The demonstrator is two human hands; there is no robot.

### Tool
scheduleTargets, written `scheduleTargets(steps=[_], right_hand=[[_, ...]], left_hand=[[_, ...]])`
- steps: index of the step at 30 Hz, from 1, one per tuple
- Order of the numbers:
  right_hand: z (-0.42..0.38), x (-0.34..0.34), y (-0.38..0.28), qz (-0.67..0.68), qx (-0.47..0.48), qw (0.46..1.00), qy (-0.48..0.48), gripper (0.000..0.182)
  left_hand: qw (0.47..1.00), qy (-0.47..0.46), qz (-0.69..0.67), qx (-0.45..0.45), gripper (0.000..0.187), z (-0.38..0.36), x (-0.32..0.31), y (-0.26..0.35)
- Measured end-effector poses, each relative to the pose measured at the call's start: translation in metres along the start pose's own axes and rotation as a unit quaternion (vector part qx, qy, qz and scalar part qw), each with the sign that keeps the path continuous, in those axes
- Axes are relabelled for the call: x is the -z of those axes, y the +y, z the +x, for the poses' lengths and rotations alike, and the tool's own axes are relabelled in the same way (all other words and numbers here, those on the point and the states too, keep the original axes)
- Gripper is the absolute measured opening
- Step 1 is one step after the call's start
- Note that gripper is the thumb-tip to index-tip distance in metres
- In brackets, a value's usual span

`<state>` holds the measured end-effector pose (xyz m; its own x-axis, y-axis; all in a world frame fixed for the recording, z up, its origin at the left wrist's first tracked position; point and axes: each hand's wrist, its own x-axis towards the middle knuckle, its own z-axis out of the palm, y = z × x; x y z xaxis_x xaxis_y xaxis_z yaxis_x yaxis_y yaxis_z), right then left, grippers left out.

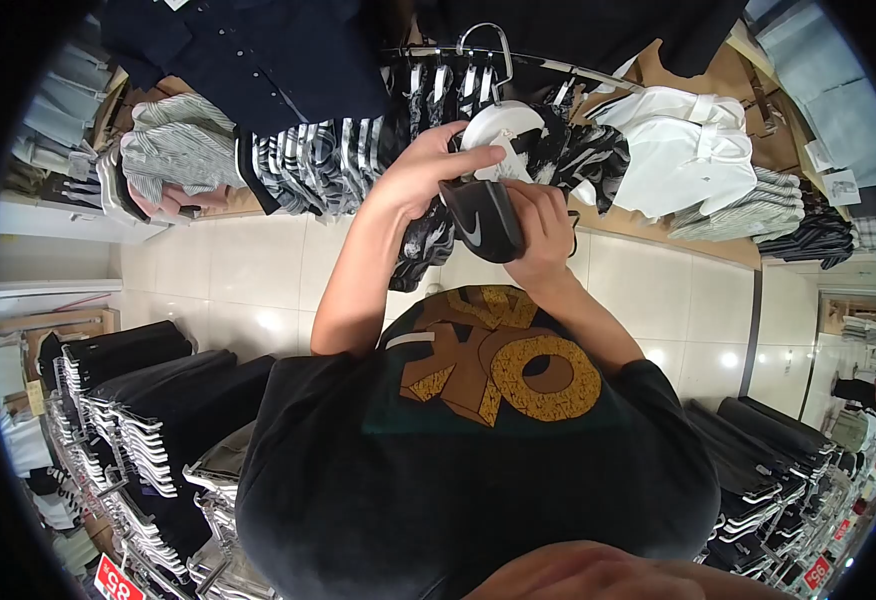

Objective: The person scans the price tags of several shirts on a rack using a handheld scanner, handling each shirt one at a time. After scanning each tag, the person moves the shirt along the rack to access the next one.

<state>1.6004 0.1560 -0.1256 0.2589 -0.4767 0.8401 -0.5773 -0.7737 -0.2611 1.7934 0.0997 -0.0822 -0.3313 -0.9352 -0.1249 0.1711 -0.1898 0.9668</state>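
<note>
My left hand point(420, 172) is closed at the top of a garment on a white hanger point(490, 120), its thumb lying across a white tag point(507, 158). A metal hook point(503, 62) rises from the hanger toward the rail. The garment point(423, 240) has a black-and-white pattern and hangs down behind my hands. In my right hand point(543, 235) is a black handheld device point(485, 222) with a grey swoosh mark, fingers wrapped round its right side. The device's upper end is close to the tag and the left hand.
Ahead, a metal rail point(578, 72) carries several patterned and striped garments point(323, 165) and white tops point(688, 150). A navy shirt point(248, 60) hangs above. Racks of dark trousers point(173, 385) stand behind on the left and right. Tiled floor point(248, 270) lies between.
</note>
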Motion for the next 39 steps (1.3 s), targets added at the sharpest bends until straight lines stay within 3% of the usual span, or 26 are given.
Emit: scheduleTargets(steps=[5, 8, 10, 11, 14, 22, 39], right_hand=[[-0.006, -0.008, -0.003, 0.027, -0.017, 0.999, -0.013, 0.054], [-0.007, 0.008, -0.011, 0.068, -0.059, 0.994, -0.069, 0.05], [-0.006, 0.031, -0.024, 0.227, -0.289, 0.926, -0.079, 0.043], [-0.006, 0.04, -0.024, 0.229, -0.286, 0.927, -0.082, 0.043], [-0.01, 0.069, -0.017, 0.28, -0.428, 0.842, -0.175, 0.037], [-0.024, 0.062, -0.024, 0.23, -0.44, 0.839, -0.22, 0.028], [-0.023, 0.059, -0.024, 0.204, -0.463, 0.842, -0.188, 0.029]], left_hand=[[0.998, -0.036, -0.049, 0.03, 0.05, -0.002, 0.01, -0.004], [0.998, 0.014, 0.064, 0.026, 0.055, 0.004, 0.016, -0.001], [0.992, 0.016, 0.12, -0.015, 0.053, 0.01, 0.028, 0.005], [0.988, 0.019, 0.147, -0.031, 0.052, 0.012, 0.032, 0.01], [0.981, 0.034, 0.184, -0.06, 0.052, 0.014, 0.035, 0.024], [0.938, 0.041, 0.327, -0.108, 0.048, 0.015, 0.023, 0.035], [0.935, 0.041, 0.337, -0.103, 0.046, 0.019, 0.024, 0.032]])
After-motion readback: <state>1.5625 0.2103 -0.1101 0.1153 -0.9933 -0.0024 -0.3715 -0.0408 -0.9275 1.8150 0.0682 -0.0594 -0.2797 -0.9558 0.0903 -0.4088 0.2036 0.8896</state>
